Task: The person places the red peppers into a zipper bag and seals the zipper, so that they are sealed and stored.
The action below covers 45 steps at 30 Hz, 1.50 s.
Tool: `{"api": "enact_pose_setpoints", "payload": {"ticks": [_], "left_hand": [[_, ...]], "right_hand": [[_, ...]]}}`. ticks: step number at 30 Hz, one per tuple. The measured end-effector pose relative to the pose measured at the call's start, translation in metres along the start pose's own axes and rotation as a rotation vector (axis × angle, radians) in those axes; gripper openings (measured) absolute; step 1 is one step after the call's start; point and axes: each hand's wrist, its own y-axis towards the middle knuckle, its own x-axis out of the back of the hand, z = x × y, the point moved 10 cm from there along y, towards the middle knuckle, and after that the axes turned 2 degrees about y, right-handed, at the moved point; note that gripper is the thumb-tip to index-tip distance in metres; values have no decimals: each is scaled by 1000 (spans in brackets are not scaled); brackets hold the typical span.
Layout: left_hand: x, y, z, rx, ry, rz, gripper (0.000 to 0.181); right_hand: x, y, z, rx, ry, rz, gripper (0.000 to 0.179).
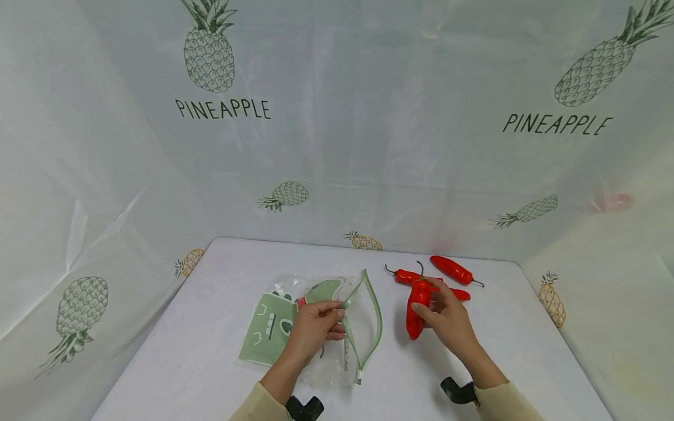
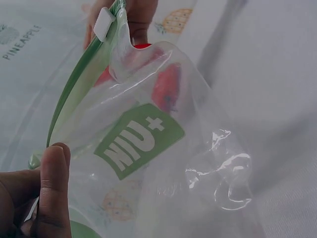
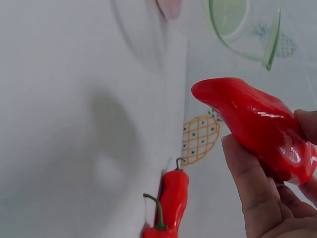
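My left hand (image 1: 318, 324) pinches the green zip rim of a clear plastic bag (image 1: 258, 336) printed with a green cartoon face. The bag's mouth gapes toward the right, and in the left wrist view a white slider (image 2: 104, 24) sits on its zip. Raised above the table, a glossy red chili pepper (image 1: 418, 310) is held between the thumb and fingers of my right hand (image 1: 447, 318). Its tapered end points away from the fingers in the right wrist view. A bit of red (image 1: 301, 302) shows beside my left hand; I cannot tell what it is.
More red peppers (image 1: 451, 270) with green stems lie on the white table (image 1: 174, 374) behind my right hand. A pineapple-print sheet (image 1: 337, 146) hangs behind and at both sides. Dark wrist mounts (image 1: 458, 390) sit at the cuffs.
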Motion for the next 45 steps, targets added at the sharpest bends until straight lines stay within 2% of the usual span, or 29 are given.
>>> {"api": "enact_pose_setpoints", "payload": {"ticks": [12, 23, 28, 34, 45], "left_hand": [[0, 1, 0, -4, -10, -2, 33], [0, 2, 1, -6, 9, -13, 30], [-1, 2, 0, -12, 28, -10, 29], [-1, 2, -1, -14, 55, -13, 29], [-6, 1, -9, -49, 48, -13, 30]], "right_hand": [[-20, -11, 19, 0, 118, -5, 69], [-44, -23, 50, 22, 241, -47, 70], [-56, -29, 55, 37, 212, -70, 71], [-72, -34, 52, 38, 161, -52, 72], [-99, -35, 55, 77, 50, 44, 63]]}}
